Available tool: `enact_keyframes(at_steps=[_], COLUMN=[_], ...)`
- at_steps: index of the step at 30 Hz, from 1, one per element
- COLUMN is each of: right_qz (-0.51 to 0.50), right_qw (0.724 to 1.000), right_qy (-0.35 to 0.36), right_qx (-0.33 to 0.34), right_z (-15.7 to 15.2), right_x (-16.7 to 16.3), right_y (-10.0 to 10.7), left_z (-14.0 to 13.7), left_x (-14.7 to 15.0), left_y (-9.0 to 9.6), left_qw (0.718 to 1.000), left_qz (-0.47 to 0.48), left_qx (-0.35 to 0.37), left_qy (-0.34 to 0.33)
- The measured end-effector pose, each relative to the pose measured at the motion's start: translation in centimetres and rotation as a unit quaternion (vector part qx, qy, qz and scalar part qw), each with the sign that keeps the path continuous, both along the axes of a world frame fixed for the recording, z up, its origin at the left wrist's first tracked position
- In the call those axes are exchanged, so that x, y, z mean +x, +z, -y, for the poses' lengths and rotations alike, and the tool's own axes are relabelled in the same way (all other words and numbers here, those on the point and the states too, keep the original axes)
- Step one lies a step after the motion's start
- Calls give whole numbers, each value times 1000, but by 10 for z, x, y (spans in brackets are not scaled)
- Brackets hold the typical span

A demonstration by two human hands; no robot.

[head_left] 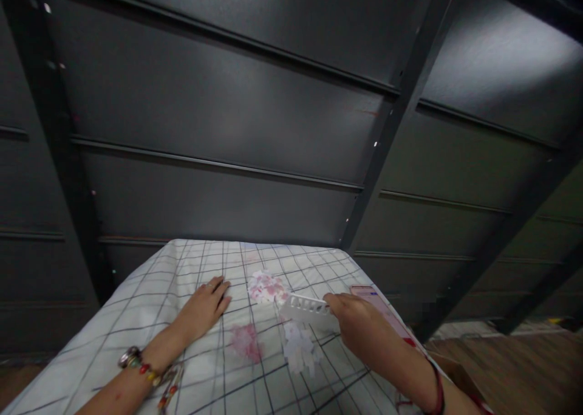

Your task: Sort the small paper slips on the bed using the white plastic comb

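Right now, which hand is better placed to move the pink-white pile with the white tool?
Probably the right hand: its grip holds the white tool, whose far end appears at the edge of the pink-white pile. The left hand rests on the checked cloth, holding nothing visible.

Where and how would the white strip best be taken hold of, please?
Probably by its right end, coming from the right, as the right hand does now. The white strip is long and thin, with a row of openings along its upper edge, and its left end reaches to the pink-and-white pile, so a hold there would likely crowd the pile.
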State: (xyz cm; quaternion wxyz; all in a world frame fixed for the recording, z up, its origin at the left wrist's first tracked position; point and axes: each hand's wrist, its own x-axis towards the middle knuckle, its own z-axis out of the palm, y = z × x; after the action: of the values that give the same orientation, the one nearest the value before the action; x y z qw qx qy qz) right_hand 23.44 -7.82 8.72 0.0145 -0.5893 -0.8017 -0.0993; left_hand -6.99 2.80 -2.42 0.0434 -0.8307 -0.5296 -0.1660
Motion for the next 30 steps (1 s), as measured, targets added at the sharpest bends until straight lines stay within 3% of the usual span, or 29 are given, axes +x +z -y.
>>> enact_keyframes(at_steps=[4, 8, 13, 24, 30], right_qz=[-4, 20, 29, 8, 11], right_qw=[999, 999, 998, 996, 997], right_qy=[26, 7, 48, 87, 68], right_qx=[27, 46, 40, 1, 30], right_z=[-2, -1, 1, -15, -13], right_x=[0, 25, 46, 8, 18], right_y=[6, 15, 14, 14, 20], left_z=[0, -2, -2, 0, -2], left_x=[-1, -2, -2, -5, -6], left_y=[-1, -3, -3, -3, -5], left_qw=[1000, 1000, 1000, 1000, 1000], left_qz=[-3, -1, 1, 11, 22], left_qx=[-2, -6, -14, -11, -9], left_qy=[1, 4, 3, 8, 4])
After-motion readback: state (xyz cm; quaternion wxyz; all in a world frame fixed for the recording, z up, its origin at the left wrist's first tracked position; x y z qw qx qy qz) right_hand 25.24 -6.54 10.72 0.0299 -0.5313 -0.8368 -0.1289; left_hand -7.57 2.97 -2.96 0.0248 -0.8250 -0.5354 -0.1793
